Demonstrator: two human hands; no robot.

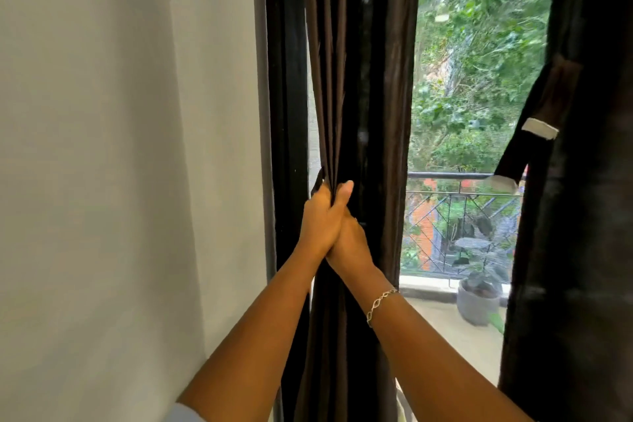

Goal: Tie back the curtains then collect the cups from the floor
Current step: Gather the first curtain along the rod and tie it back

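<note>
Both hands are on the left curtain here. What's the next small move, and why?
Probably keep the left hand gripping the gathered left curtain and free the right hand to find its tie-back: the bunch is gathered, but no band shows round it, while a strap hangs by the right curtain.

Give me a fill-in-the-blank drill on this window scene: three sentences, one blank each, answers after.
1. The left hand has its fingers curled round the gathered dark ____.
2. The chain bracelet is worn on the ____ wrist.
3. Out on the balcony, the grey pot holds a ____.
Answers: curtain; right; plant.
</note>
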